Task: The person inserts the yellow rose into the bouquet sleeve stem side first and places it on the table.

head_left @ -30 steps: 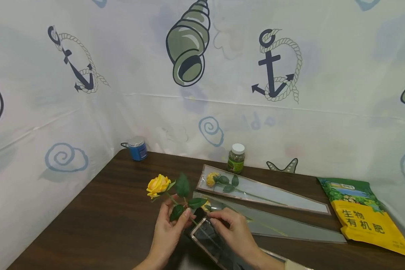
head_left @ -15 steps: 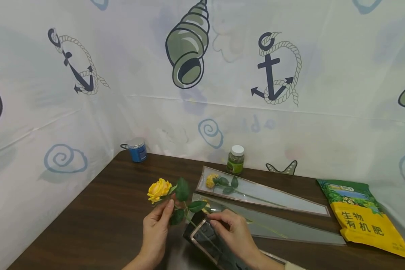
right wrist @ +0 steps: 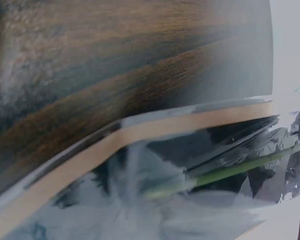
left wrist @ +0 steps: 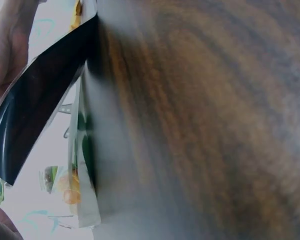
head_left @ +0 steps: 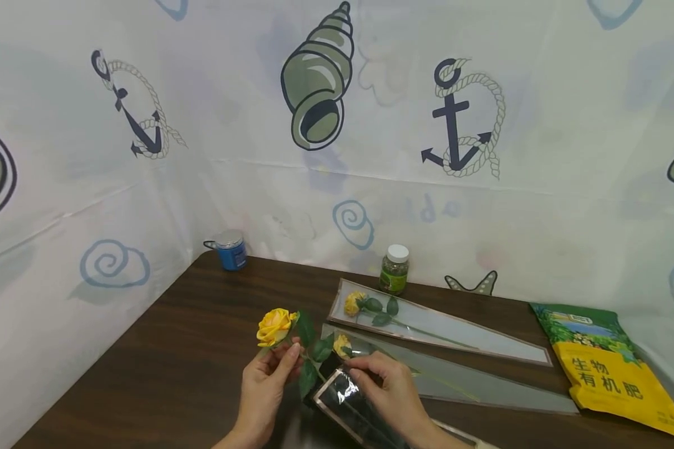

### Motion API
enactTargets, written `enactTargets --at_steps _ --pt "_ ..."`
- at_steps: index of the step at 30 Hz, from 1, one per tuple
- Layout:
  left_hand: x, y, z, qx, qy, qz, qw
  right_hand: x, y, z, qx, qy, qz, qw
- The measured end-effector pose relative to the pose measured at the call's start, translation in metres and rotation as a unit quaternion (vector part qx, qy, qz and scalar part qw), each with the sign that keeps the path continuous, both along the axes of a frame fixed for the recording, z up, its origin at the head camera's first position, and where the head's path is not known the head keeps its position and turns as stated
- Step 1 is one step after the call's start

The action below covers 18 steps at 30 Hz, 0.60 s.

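A yellow rose (head_left: 276,327) with green leaves tilts at the mouth of a clear-fronted flower sleeve (head_left: 352,404) with a black back and pinkish edging. My left hand (head_left: 263,385) pinches the rose's stem just below the bloom, thumb on the near side. At the sleeve's upper edge, my right hand (head_left: 392,388) grips the film between thumb and fingers. The green stem (right wrist: 225,173) runs inside the sleeve in the right wrist view. The left wrist view shows the dark side of the sleeve (left wrist: 37,97) and part of my right hand (left wrist: 10,47).
Two sleeved roses lie behind: a white-backed sleeve (head_left: 483,340) and a grey one (head_left: 517,378). A white-lidded jar (head_left: 394,270) and a blue can (head_left: 232,252) stand at the back. A yellow-green fertilizer bag (head_left: 612,374) lies right on the brown table (head_left: 163,349).
My left hand has shifted its hold from among the leaves up to just under the bloom. The rose has moved down and right toward the sleeve. My right hand keeps its grip.
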<state>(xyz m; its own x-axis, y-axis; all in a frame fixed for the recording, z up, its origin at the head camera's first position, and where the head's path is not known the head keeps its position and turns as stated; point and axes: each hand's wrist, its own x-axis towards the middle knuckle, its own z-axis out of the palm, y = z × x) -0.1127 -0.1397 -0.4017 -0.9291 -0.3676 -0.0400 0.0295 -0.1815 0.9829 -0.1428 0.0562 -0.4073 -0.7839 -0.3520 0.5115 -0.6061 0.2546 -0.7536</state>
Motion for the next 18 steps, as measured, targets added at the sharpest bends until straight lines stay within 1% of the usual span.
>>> enactTargets --at_steps 4,9,12,18 --pt "0.000 0.003 -0.004 -0.013 -0.004 -0.014 0.9998 0.000 -0.001 0.001 0.000 -0.001 0.005 1.0000" --pt "0.000 0.006 -0.009 -0.015 0.002 -0.028 0.9995 0.001 -0.001 0.001 -0.004 0.029 0.008 0.9995" --pt "-0.001 0.006 -0.011 -0.023 0.007 -0.028 0.9993 0.002 -0.001 0.001 -0.005 0.037 0.013 0.9992" --pt "-0.006 0.003 -0.012 -0.037 0.014 -0.011 0.9992 0.004 0.000 0.001 0.003 0.035 0.019 0.9992"
